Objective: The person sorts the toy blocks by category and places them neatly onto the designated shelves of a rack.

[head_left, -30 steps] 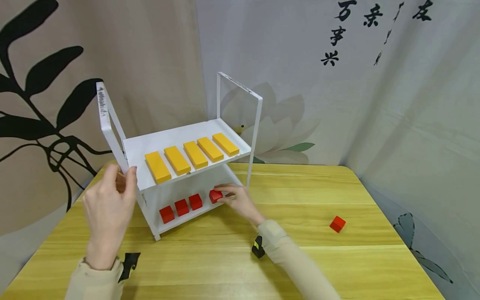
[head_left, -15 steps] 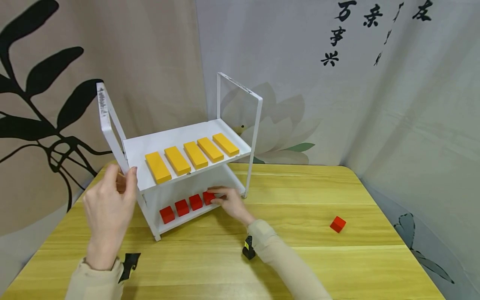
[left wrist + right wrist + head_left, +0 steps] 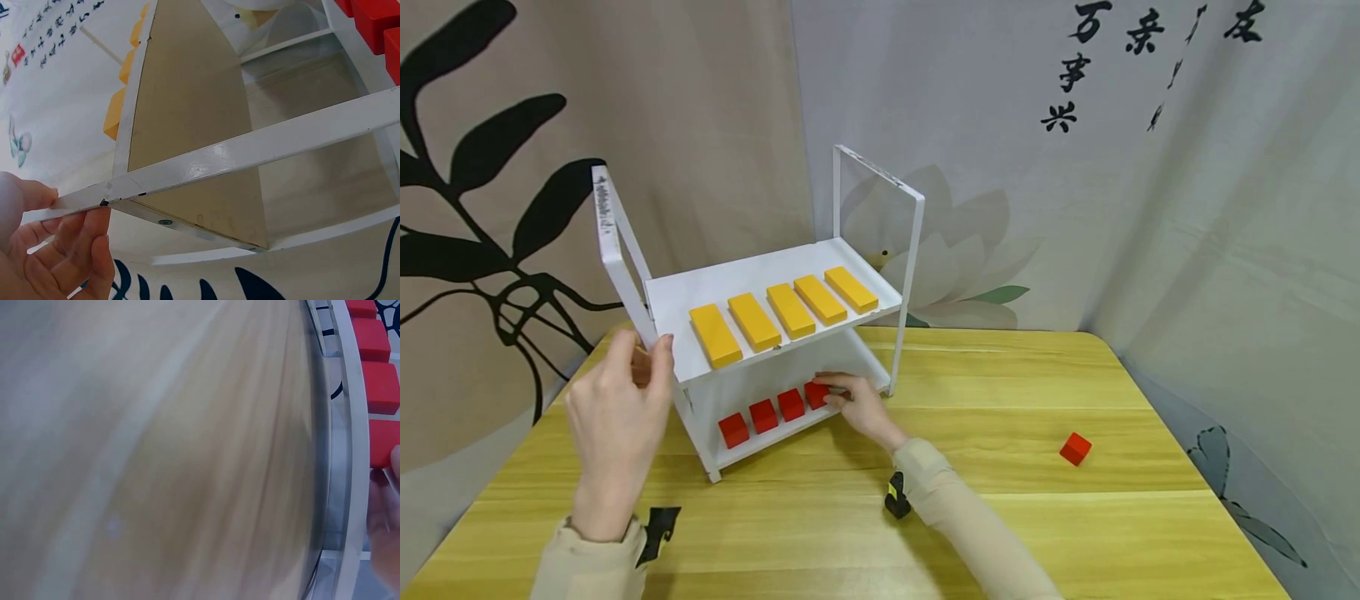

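A white two-tier rack stands on the wooden table. My left hand pinches its left frame bar; in the left wrist view the thumb and fingers lie on either side of that white bar. On the lower tier, my right hand holds a red cube between thumb and fingers at the right end of a row. Three more red cubes sit to its left along the front edge. In the right wrist view the held cube is partly cut off by the frame's edge.
Several yellow blocks lie in a row on the upper tier. Another red cube rests alone on the table at the right. A curtain with printed plants and characters hangs behind the table.
My right hand has moved left with the red cube, bringing it close to the other three on the lower tier, and has then stayed nearly still. The left hand keeps its place.
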Demonstrator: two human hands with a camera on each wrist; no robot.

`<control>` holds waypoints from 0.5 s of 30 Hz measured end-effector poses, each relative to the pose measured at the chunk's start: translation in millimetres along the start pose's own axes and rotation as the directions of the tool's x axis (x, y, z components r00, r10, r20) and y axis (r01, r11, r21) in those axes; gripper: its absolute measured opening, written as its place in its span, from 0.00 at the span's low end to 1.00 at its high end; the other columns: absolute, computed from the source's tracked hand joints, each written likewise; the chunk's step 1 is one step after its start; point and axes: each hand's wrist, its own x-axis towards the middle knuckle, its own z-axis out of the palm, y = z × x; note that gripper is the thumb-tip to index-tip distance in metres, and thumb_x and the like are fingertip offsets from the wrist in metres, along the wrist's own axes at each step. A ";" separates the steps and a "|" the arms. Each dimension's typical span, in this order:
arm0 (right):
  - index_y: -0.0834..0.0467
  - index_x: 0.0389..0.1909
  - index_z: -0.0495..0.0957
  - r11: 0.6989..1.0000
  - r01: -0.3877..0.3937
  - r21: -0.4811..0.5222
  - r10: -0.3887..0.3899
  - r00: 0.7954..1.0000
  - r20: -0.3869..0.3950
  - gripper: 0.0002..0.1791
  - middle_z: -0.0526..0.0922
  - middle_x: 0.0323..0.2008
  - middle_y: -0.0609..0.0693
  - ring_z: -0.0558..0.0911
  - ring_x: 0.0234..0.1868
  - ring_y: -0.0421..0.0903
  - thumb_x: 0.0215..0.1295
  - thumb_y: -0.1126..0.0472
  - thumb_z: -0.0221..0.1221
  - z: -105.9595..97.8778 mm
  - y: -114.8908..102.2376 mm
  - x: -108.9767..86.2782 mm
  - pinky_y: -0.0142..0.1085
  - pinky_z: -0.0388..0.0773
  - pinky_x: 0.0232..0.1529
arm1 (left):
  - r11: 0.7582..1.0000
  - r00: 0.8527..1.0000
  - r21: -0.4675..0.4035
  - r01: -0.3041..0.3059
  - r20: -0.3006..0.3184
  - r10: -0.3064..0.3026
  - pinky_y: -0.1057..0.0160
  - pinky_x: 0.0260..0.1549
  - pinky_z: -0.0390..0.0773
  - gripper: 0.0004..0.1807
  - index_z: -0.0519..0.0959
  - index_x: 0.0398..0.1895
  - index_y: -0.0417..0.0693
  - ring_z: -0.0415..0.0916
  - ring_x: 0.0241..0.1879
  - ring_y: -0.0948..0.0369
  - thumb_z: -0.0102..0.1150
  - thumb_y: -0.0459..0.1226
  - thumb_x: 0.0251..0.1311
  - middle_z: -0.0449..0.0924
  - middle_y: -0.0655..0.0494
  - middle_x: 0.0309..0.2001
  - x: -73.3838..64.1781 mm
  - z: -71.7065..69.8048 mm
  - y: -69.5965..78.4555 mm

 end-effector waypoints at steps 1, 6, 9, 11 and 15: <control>0.59 0.55 0.78 1.000 0.006 0.006 -0.006 1.000 0.001 0.18 0.77 0.61 0.53 0.77 0.60 0.49 0.64 0.71 0.55 -0.3 0.5 -0.6 0.29 0.76 0.49 | 1.000 1.000 0.000 -0.001 -0.001 0.001 0.73 0.15 0.58 0.15 0.71 0.25 0.32 0.72 0.13 0.45 0.56 0.37 0.63 0.78 0.36 0.18 -0.1 0.1 -0.1; 0.61 0.55 0.77 0.999 0.044 0.022 -0.044 0.999 0.005 0.18 0.76 0.61 0.54 0.77 0.60 0.51 0.64 0.69 0.56 -6.6 2.5 -6.5 0.30 0.77 0.49 | 1.000 1.000 0.004 0.002 0.004 -0.002 0.73 0.14 0.58 0.16 0.71 0.25 0.32 0.72 0.13 0.45 0.55 0.38 0.63 0.78 0.36 0.18 -0.4 0.2 0.2; 0.61 0.55 0.77 0.998 0.056 0.016 -0.056 0.998 0.005 0.18 0.76 0.61 0.54 0.76 0.61 0.51 0.64 0.68 0.57 -14.8 3.6 -13.4 0.33 0.77 0.51 | 1.000 1.000 0.004 0.004 0.007 -0.004 0.73 0.14 0.57 0.16 0.71 0.25 0.32 0.72 0.13 0.46 0.55 0.38 0.64 0.78 0.36 0.18 -0.5 0.4 0.5; 0.61 0.55 0.77 0.998 0.068 0.006 -0.068 0.998 0.000 0.18 0.76 0.61 0.54 0.75 0.62 0.51 0.63 0.68 0.57 -21.9 4.6 -18.2 0.37 0.77 0.53 | 1.000 1.000 0.003 0.002 0.003 -0.002 0.73 0.14 0.57 0.16 0.71 0.25 0.32 0.72 0.13 0.45 0.55 0.38 0.63 0.78 0.36 0.18 -0.3 0.3 0.6; 0.63 0.54 0.77 0.992 0.125 -0.016 -0.126 0.992 -0.018 0.18 0.77 0.60 0.56 0.75 0.61 0.55 0.62 0.68 0.58 -40.6 7.8 -30.3 0.47 0.76 0.53 | 1.000 1.000 0.004 -0.001 -0.002 0.001 0.72 0.14 0.57 0.16 0.71 0.24 0.32 0.71 0.13 0.45 0.55 0.38 0.63 0.78 0.36 0.17 -0.1 0.0 1.3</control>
